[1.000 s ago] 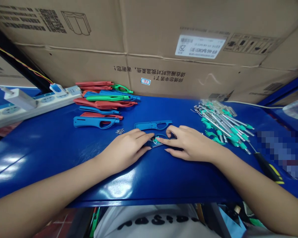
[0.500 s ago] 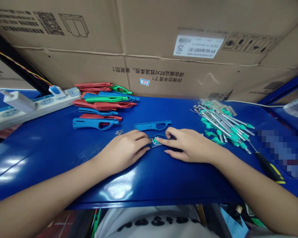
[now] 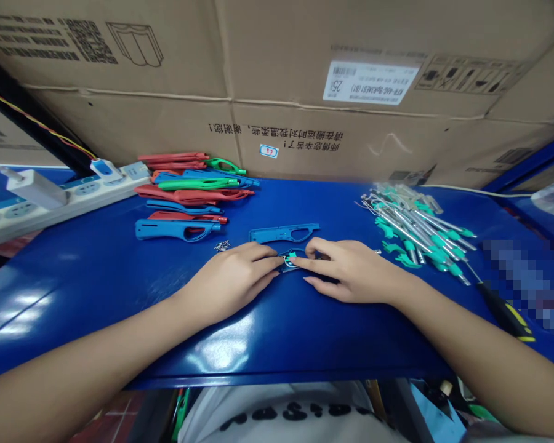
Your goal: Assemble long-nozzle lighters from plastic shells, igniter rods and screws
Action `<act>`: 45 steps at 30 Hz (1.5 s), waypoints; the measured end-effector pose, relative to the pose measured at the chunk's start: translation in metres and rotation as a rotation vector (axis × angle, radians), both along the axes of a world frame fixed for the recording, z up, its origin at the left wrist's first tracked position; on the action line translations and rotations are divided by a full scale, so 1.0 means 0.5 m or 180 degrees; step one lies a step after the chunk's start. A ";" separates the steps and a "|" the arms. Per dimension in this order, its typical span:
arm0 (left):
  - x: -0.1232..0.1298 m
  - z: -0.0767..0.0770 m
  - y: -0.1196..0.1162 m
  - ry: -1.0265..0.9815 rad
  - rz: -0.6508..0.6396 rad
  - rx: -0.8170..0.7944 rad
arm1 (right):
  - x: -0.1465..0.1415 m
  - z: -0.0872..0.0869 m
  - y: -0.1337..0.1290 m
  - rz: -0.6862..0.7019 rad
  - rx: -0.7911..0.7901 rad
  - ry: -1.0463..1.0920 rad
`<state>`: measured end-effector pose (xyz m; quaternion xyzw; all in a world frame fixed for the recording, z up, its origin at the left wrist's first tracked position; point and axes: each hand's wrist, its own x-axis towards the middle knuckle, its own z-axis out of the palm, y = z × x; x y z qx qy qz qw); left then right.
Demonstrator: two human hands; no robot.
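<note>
Between my hands, low over the blue table, lies a blue lighter casing half with a teal trigger piece and a thin white wire in it. My left hand is closed on the casing's left end, its fingertips at the inner parts. From the other side my right hand grips the casing, the index fingertip pressing by the trigger piece; its palm hides the casing's right end. Just beyond them rests another blue casing half. A small heap of screws sits near my left hand.
Red, blue and green lighter casings are stacked at back left, beside a white power strip. Metal tubes with teal parts are heaped at right, with a black-and-yellow screwdriver. A cardboard box walls off the back.
My left fingertips have shifted slightly right, nearer to the right index finger over the trigger piece. The view has tilted a little; the other things stay put.
</note>
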<state>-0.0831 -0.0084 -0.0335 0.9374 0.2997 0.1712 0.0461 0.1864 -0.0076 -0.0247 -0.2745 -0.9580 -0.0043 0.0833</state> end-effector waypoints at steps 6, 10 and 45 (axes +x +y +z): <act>0.006 0.002 0.002 -0.0032 0.0031 -0.0240 | -0.023 -0.003 -0.016 -0.0332 -0.0212 0.0516; 0.010 0.001 0.000 -0.0164 -0.0009 -0.0362 | -0.046 -0.008 -0.031 -0.0690 -0.0597 0.0742; 0.010 -0.002 -0.007 -0.0243 0.0264 -0.0548 | -0.013 0.009 -0.013 -0.0536 0.0046 0.0270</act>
